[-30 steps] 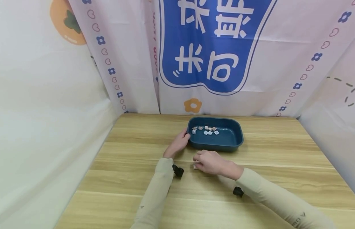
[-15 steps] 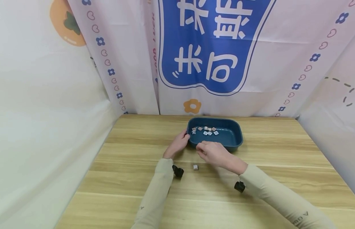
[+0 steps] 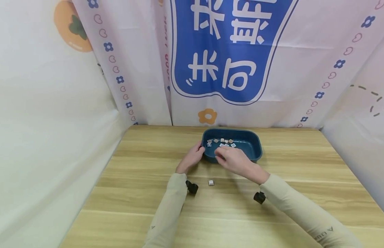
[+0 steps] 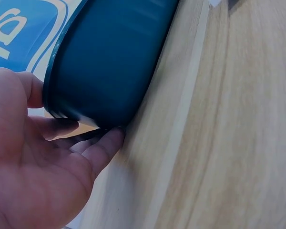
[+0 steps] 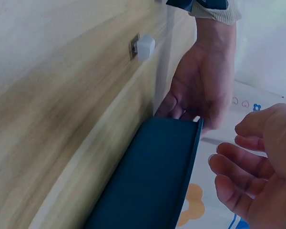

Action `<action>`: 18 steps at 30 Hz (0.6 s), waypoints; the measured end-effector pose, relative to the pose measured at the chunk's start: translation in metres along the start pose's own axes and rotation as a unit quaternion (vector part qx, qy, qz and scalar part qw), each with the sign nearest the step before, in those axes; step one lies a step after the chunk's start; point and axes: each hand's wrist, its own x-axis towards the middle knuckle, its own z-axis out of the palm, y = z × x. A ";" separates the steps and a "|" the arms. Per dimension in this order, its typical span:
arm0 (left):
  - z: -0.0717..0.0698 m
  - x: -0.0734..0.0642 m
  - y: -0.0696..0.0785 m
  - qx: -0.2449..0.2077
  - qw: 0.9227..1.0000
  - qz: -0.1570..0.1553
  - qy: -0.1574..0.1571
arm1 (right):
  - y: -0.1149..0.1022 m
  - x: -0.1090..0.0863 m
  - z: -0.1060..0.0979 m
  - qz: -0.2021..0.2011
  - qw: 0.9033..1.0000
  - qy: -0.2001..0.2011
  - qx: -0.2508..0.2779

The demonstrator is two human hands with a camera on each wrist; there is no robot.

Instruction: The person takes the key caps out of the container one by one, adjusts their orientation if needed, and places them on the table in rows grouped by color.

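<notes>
A dark teal rectangular tray (image 3: 249, 153) rests on the wooden table with several small keycaps (image 3: 230, 141) inside, mostly toward its left half. My left hand (image 3: 192, 156) holds the tray's left end; in the left wrist view the thumb is at the rim and the fingers lie along the outer wall. Over the tray's front rim hovers my right hand (image 3: 236, 161), fingers curled inward and thumb close to the index finger. I cannot tell whether a keycap is pinched there. One white keycap (image 3: 211, 183) sits on the table in front of the tray, also in the right wrist view (image 5: 146, 47).
The wooden table (image 3: 133, 206) runs back to a printed curtain (image 3: 148, 86) close behind the tray. White cloth walls (image 3: 55, 137) stand on both sides. Each wrist carries a small black camera (image 3: 259, 197).
My right hand has lifted from beside the loose keycap and moved up over the tray's front rim, uncovering that keycap. The left hand stays at the tray's left end.
</notes>
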 end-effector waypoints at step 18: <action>0.001 -0.002 -0.001 0.005 1.000 0.020 0.002 | 0.033 0.008 -0.002 0.030 0.999 -0.008 0.032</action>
